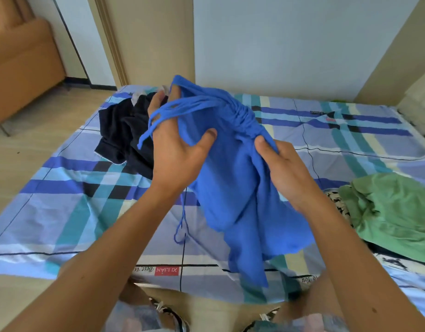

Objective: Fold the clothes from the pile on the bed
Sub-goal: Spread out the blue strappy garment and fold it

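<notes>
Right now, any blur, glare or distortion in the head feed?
Head view: the wide-angle lens bows the edges of the bed; the left hand, right hand and blue garment are fairly sharp; the bottom edge of the frame is smeared; light is soft and even, no glare.

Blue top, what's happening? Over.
Left hand, right hand grip the blue top above the bed. Unfolded. Dark pile, green cloth aside, not in the way.

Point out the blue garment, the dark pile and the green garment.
blue garment [230,188]: head view, on its hanging middle panel.
dark pile [120,128]: head view, on its crumpled centre.
green garment [393,207]: head view, on its crumpled middle.
</notes>
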{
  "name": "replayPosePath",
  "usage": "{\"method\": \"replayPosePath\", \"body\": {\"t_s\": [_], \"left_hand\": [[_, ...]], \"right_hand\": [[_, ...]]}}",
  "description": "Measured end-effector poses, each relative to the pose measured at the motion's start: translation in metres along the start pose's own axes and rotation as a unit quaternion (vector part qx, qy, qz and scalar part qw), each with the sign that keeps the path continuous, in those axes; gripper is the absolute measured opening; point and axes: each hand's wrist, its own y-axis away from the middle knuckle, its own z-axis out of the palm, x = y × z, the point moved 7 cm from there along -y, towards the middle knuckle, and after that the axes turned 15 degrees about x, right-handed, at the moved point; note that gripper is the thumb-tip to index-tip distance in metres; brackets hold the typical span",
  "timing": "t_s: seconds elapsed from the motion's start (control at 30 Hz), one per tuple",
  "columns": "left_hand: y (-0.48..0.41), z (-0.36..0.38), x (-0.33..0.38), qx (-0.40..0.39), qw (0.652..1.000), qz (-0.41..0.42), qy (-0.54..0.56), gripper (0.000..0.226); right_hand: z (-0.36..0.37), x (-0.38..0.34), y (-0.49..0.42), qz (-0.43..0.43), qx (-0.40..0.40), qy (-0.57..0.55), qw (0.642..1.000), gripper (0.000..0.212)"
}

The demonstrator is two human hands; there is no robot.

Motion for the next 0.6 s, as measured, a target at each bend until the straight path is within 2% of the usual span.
{"method": "replayPosePath", "body": {"t_s": [0.07, 0.1, 0.2, 0.23, 0.33, 0.43, 0.6], "left_hand": [[-0.005, 0.001, 0.005, -0.014, 1.0, 0.007, 0.015, 0.083], [-0.006, 0.004, 0.005, -0.035, 0.999, 0.002, 0.017, 0.076], [-0.015, 0.01, 0.002, -0.081, 0.997, 0.009, -0.009, 0.03], [-0.02, 0.009, -0.001, -0.089, 0.996, 0.011, -0.019, 0.022], [-0.028, 0.009, 0.004, -0.118, 0.992, 0.03, -0.021, 0.018], [-0.029, 0.01, 0.01, -0.14, 0.989, 0.043, -0.009, 0.007], [-0.028, 0.01, -0.006, -0.123, 0.992, -0.013, -0.028, 0.028]], "right_hand": [[-0.004, -0.003, -0.006, -0.003, 0.016, 0.018, 1.0, 0.05], [-0.005, -0.005, -0.007, -0.009, 0.023, 0.021, 0.999, 0.045], [-0.009, -0.001, -0.014, -0.003, 0.07, 0.016, 0.997, 0.043], [-0.013, 0.003, -0.016, 0.002, 0.093, 0.013, 0.996, 0.044], [-0.022, 0.014, -0.023, 0.016, 0.128, -0.015, 0.991, 0.049], [-0.021, 0.019, -0.025, 0.03, 0.123, -0.028, 0.992, 0.05], [-0.015, 0.023, -0.02, 0.077, 0.088, -0.06, 0.991, 0.028]]}}
